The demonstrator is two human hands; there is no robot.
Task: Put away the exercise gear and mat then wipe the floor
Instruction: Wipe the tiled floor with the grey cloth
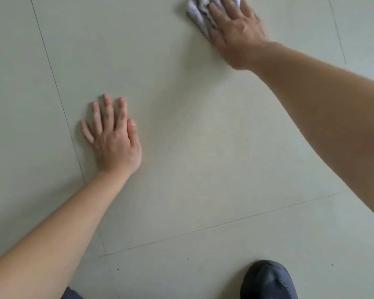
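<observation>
Right hand (235,29): laid flat, fingers straight and spread, pressing down on a pale cloth (198,11). Not clenched and not pinching, as far as the frame showed; the fingertips ran off the top edge. The flat palm looked chosen to spread pressure over the bunched cloth, so more of it met the floor (192,160). The hand's outline was blurred, consistent with a wiping stroke. The arm was stretched far forward.

Left hand (115,137): released, palm down on bare tile, fingers straight and slightly apart, holding nothing. Judgement: it served as a prop, taking body weight while the other arm reached out.

Cloth: under and just beyond the right hand's fingers, crumpled, with part of it showing on the thumb side.

Floor: pale tiles. One grout line (58,93) ran just outside the left hand's little finger. Another (225,222) crossed nearer the body than both hands. A few dark specks (246,139) lay between the hands and the body, on ground the cloth was well apart from.

A dark-covered foot (268,279) rested on the floor near the body, below the right arm.

Exercise gear and mat: none in view. Judgement: the task was in its wiping stage, and the speckled tile near the body needed a pass.
</observation>
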